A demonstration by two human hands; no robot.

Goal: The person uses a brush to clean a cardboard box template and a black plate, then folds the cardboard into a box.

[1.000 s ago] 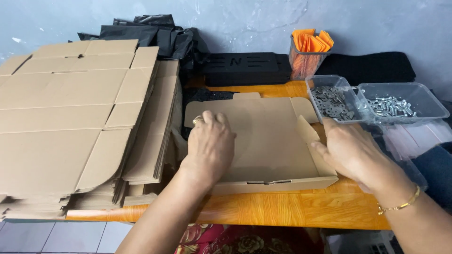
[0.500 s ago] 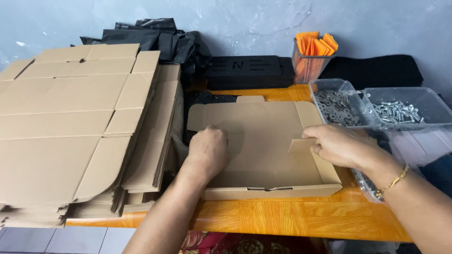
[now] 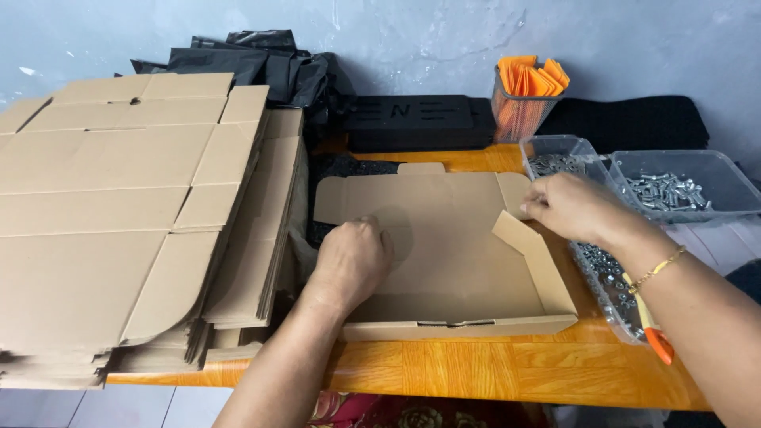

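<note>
cardboard box (image 3: 452, 254): brown, partly folded, lying flat on the orange wooden table (image 3: 476, 372) directly before the person. front wall and right wall stand raised; the back flaps lie open toward the wall.

left hand (image 3: 353, 261): palm down on the box floor at its left side, fingers curled together and pressing the cardboard. it holds nothing; it only bears down on the panel.

right hand (image 3: 575, 208): at the box's far right corner, fingers pinched on the upper end of the raised right flap (image 3: 527, 238). a thin gold bracelet (image 3: 654, 269) sits on the wrist. the box lies between the two hands, under the left and beside the right.

stack of flat cardboard blanks (image 3: 119, 222): large pile, unfolded, to the left of the box, touching or just beside it, overhanging the table's front edge.

clear plastic trays (image 3: 674, 186): two at the far right, holding small metal screws and nuts; a third shallow tray (image 3: 606, 285) runs along the box's right wall, under the right forearm.

mesh cup (image 3: 523, 103): behind the box, filled with orange paper pieces.

black plastic bags (image 3: 261, 67): heaped against the wall at the rear left.

black moulded block (image 3: 416, 123): behind the box, beside the cup.

orange-handled tool (image 3: 654, 337): near the right forearm, partly hidden.
</note>
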